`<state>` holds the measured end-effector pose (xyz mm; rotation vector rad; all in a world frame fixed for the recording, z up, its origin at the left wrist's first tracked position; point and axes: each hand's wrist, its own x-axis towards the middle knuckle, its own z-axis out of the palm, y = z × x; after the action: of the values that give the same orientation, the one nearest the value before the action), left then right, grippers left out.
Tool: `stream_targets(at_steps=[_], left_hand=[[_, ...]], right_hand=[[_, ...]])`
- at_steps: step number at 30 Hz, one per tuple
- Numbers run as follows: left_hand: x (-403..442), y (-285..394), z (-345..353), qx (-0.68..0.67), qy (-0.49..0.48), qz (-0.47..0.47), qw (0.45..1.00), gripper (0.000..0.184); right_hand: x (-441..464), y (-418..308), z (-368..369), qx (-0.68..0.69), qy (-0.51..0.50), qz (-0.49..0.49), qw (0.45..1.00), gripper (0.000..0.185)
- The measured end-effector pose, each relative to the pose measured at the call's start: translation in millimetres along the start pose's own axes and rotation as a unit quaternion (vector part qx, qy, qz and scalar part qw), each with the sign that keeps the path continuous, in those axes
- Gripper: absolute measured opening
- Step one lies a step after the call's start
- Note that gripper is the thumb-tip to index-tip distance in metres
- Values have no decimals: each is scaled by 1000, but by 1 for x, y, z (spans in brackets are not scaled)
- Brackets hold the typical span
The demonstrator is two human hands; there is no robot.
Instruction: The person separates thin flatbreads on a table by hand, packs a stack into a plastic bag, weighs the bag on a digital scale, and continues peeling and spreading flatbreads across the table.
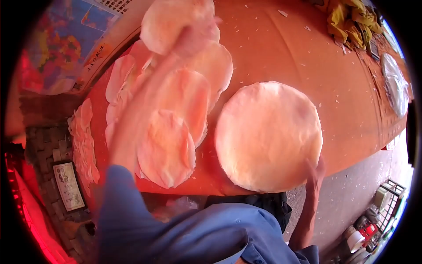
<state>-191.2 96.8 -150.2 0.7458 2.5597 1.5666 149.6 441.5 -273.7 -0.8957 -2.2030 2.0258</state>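
Observation:
Thin, round, pale sheets like flatbreads lie on an orange-covered table. One large round sheet [268, 136], apparently the top of a pile, lies right of centre. At its lower right rim is my right hand [315, 170], with the rim between its somewhat blurred fingers. My left arm stretches across the overlapping sheets [189, 92] on the left. At its end my left hand [198, 37] is over the farthest round sheet [169, 22]; motion smears the fingers, so their grip is unclear. A smaller folded-looking sheet [167, 149] lies nearest my body on the left.
Small crumbs dot the orange table cover [281, 53]. A crumpled yellow cloth [351, 22] and a clear plastic-wrapped item [394, 83] lie toward the right. More thin sheets [83, 141] hang or lie at the left edge. A printed poster [66, 44] is at upper left.

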Motion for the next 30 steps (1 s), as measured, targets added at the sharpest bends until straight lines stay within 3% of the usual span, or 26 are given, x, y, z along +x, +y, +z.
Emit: stream_targets(at_steps=[2,3,4,6,7,8,10,11,13,15,17,21,22,30], left_hand=[[-46,-12,85,52,-14,7,999,32],[-66,15,115,-12,-80,-60,995,33],[-86,26,152,-51,-56,-32,997,34],[-127,35,214,-168,-132,-119,970,29],[-137,44,231,-205,-152,-156,954,28],[-142,43,240,-214,-166,-158,950,28],[-159,46,268,-200,-205,-221,932,24],[-164,42,277,-262,-177,-210,925,21],[-166,48,270,-354,-189,-263,877,19],[-167,41,267,-377,-200,-304,852,23],[-172,34,271,-424,-149,-329,831,26],[-170,43,272,-440,-163,-331,819,30],[-170,43,272,-456,-161,-330,811,31],[-172,54,271,-450,-162,-317,819,39]], right_hand=[[-1,2,-1,7,-7,-13,1000,36],[-5,-8,1,3,-7,-8,1000,36],[-10,-21,5,-2,-9,0,1000,37],[-13,-35,18,-27,-4,21,999,37],[-11,-31,25,38,-26,2,999,38],[-11,-34,26,-61,-34,4,998,37],[-15,-47,40,61,-54,30,996,36],[-14,-44,37,37,-63,44,996,35],[-15,-36,32,-43,-62,-9,997,33],[-18,-26,28,-8,-67,-9,998,34],[-16,-14,21,78,-54,61,994,39],[-18,-23,14,49,-50,90,993,51],[-18,-18,17,96,-60,82,990,53],[-25,-13,17,122,-76,79,986,47]])
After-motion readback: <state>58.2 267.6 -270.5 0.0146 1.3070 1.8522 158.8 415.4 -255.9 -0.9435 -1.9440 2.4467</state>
